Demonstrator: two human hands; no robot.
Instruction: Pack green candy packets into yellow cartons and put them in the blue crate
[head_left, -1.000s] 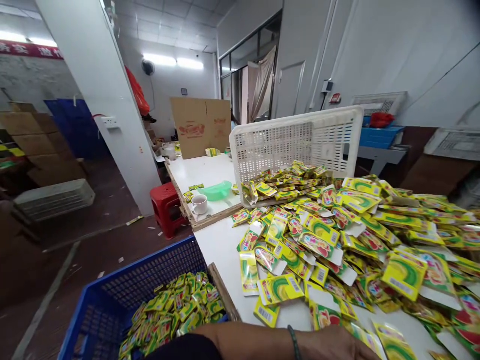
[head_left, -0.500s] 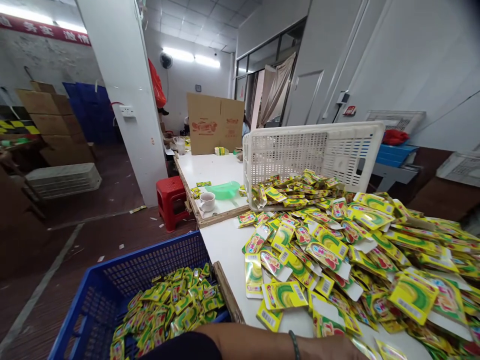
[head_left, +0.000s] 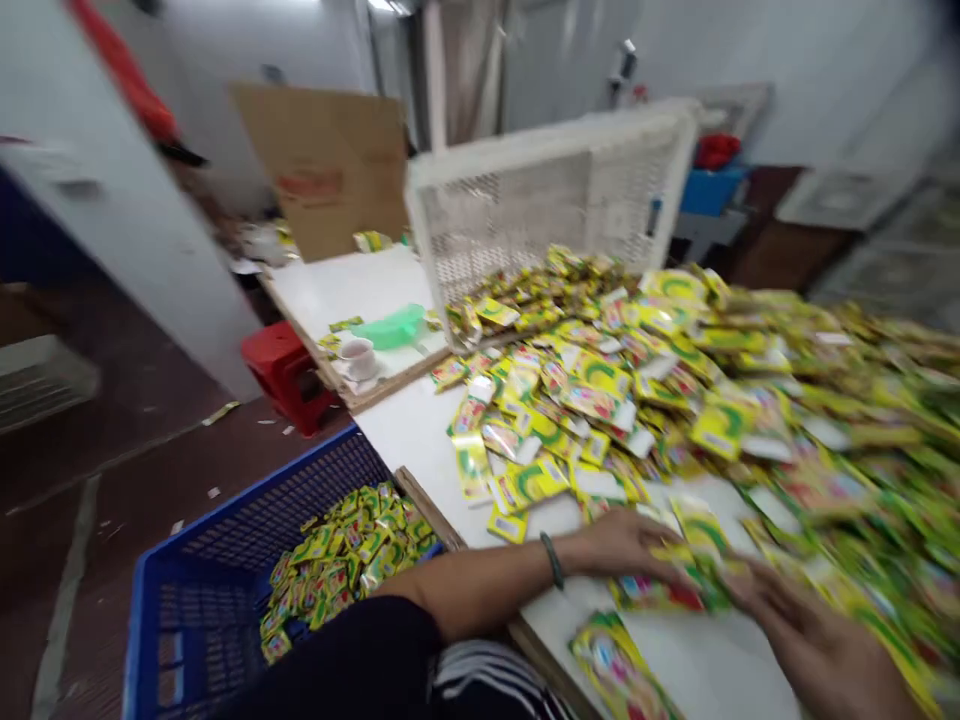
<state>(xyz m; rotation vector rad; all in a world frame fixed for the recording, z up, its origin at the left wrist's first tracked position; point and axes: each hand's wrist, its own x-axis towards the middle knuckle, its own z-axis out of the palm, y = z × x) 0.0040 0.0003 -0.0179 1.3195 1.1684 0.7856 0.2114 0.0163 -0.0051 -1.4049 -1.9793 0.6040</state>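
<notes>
A large heap of yellow-green foil sachets point(head_left: 637, 400) covers the white table point(head_left: 405, 440) and spills from a tipped white plastic crate point(head_left: 547, 200). My left hand point(head_left: 626, 550), with a dark bracelet on its wrist, curls over a small clump of sachets point(head_left: 667, 590). My right hand point(head_left: 821, 645) comes in from the lower right, its spread fingers against the far side of that clump. Motion blur softens both hands. One loose sachet point(head_left: 619, 665) lies just below them. A blue plastic crate point(head_left: 247, 520) holding sachets point(head_left: 349, 560) stands left of the table.
A white cup point(head_left: 358, 358) and a green plastic scoop point(head_left: 390, 328) stand on a wood-edged board at the table's far end. Beyond are a flattened cardboard box point(head_left: 319, 165) and a white pillar point(head_left: 112, 220). A red stool point(head_left: 281, 375) stands on the floor.
My view has swung and tilted. My left forearm has moved from the bottom edge onto the table, and my right hand has entered over the sachets, with a small clump now between both hands.
</notes>
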